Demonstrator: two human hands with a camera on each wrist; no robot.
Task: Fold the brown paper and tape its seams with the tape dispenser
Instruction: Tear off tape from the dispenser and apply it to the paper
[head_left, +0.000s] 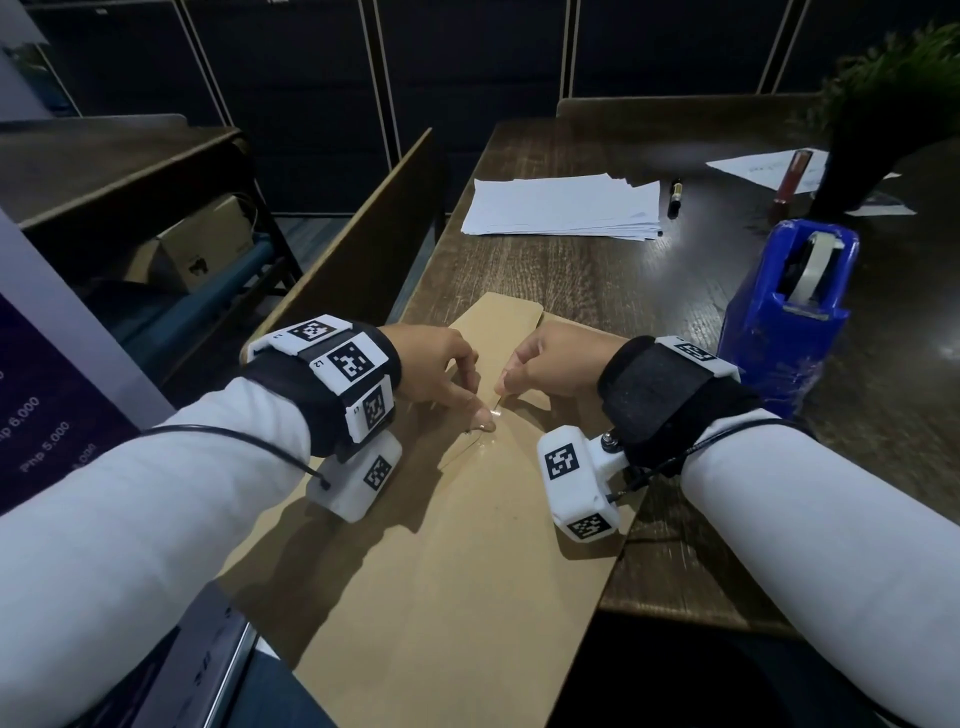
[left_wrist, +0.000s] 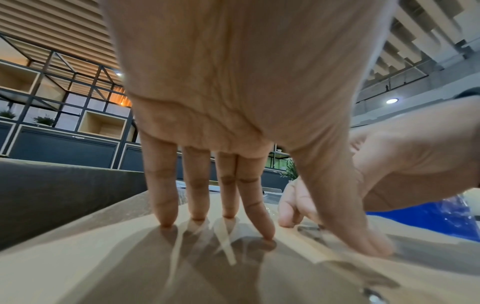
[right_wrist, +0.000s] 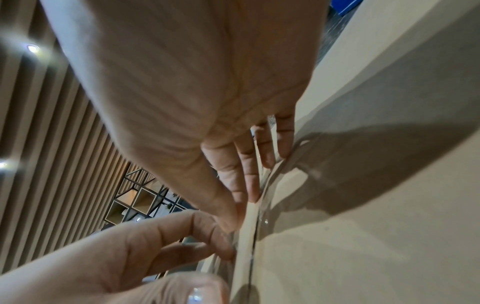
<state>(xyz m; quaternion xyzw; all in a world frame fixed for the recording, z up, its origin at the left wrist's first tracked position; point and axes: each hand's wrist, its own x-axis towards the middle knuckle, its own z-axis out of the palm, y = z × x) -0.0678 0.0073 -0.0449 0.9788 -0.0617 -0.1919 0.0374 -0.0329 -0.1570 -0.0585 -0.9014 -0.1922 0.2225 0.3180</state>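
Note:
The brown paper lies folded lengthwise on the dark wooden table, its two flaps meeting in a central seam. A clear tape strip glints on that seam. My left hand presses straight fingertips on the left flap of the paper, thumb down on the tape. My right hand faces it across the seam; in the right wrist view this right hand lays its fingers along the tape strip on the paper. The blue tape dispenser stands to the right, untouched.
A stack of white sheets and a black marker lie at the table's far side. A potted plant and a red object stand at the far right. A wooden partition runs along the table's left edge.

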